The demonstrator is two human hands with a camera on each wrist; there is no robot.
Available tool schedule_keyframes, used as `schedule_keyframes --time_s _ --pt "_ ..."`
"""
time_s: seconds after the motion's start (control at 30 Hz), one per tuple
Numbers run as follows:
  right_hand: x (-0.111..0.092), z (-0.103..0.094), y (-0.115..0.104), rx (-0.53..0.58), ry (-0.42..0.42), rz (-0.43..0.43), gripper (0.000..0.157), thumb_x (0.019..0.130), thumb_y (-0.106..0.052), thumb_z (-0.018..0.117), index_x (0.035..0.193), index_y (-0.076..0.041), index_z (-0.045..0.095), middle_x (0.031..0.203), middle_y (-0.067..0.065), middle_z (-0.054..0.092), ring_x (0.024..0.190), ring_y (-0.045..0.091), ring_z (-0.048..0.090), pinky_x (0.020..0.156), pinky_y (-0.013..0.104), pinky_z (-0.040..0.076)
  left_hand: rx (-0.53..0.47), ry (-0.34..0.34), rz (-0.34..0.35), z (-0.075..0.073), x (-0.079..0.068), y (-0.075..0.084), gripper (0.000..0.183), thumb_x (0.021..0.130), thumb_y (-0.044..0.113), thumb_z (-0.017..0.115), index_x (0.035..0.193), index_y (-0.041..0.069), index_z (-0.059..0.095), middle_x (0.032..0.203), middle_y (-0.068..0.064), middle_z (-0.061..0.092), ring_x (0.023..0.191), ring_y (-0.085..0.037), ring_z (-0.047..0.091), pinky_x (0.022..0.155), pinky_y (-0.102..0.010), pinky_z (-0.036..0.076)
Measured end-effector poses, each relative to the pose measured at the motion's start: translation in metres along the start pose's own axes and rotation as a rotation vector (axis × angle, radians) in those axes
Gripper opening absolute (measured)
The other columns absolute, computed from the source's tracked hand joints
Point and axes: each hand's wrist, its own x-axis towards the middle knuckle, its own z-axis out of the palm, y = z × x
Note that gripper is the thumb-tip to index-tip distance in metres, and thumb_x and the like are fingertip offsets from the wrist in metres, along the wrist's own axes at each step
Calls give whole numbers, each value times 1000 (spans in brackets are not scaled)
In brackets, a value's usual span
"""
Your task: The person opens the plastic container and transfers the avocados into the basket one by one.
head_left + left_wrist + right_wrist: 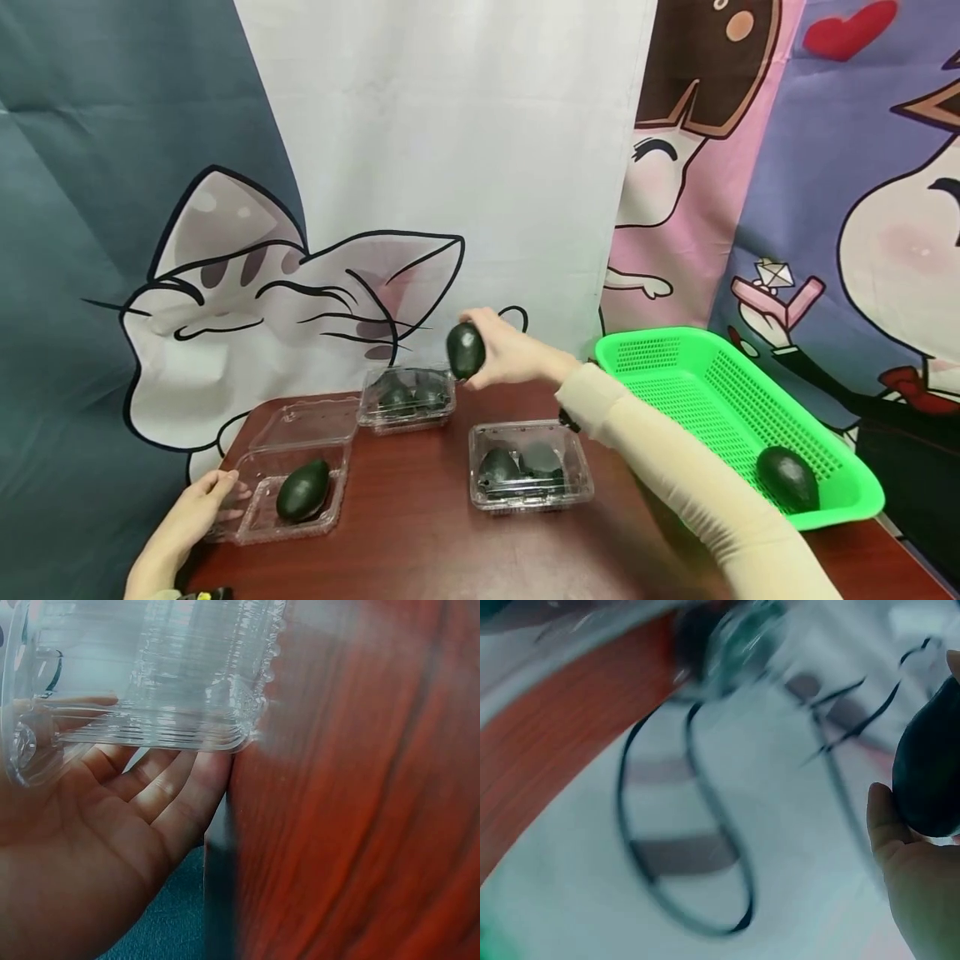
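My right hand (513, 350) grips a dark green avocado (466, 350), held up in the air above the far part of the table. In the right wrist view the avocado (932, 765) is at the right edge, partly cut off, with the fingers about it. At the left, my left hand (197, 510) holds the near left edge of an opened clear plastic clamshell box (330, 527). One avocado (303, 491) lies in that box. The left wrist view shows the left hand (112, 825) with fingers against the clear plastic wall (157, 682) and the thumb seen through it.
Two closed clamshells with dark avocados stand on the brown table (420, 533): one at the back (408, 421), one in the middle (531, 500). A green plastic basket (675, 367) at the right holds one avocado (787, 479). A printed cartoon curtain (465, 125) hangs behind.
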Motion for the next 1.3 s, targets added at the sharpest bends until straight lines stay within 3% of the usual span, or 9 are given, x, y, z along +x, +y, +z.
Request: schedule_keyframes --time_s 0.23,0.53,0.9,1.3 --pt "-32 -28 62 -40 64 118 100 59 -25 88 139 -2 34 131 18 38 111 28 49 94 45 44 -19 7 19 0 1 -3 48 108 35 35 113 -10 50 106 -16 62 89 -9 66 79 -36 55" --pt "-98 -54 128 -72 111 356 97 62 -23 90 137 2 34 125 22 38 107 34 47 89 50 44 3 8 21 2 3 -2 54 107 40 35 116 -11 49 108 -19 62 101 -27 66 79 -39 54" --pt "-158 -78 169 -57 120 538 101 67 -25 89 141 3 27 123 30 34 103 40 49 83 53 45 -4 5 7 -1 -1 -1 58 107 42 33 121 -13 44 111 -23 62 100 -33 66 77 -42 54" --pt "-189 -72 199 -101 12 629 99 70 -21 85 145 3 25 117 36 30 93 43 52 68 47 49 -12 4 -20 1 -2 1 56 107 42 33 120 -10 45 113 -24 61 99 -36 65 76 -44 54"
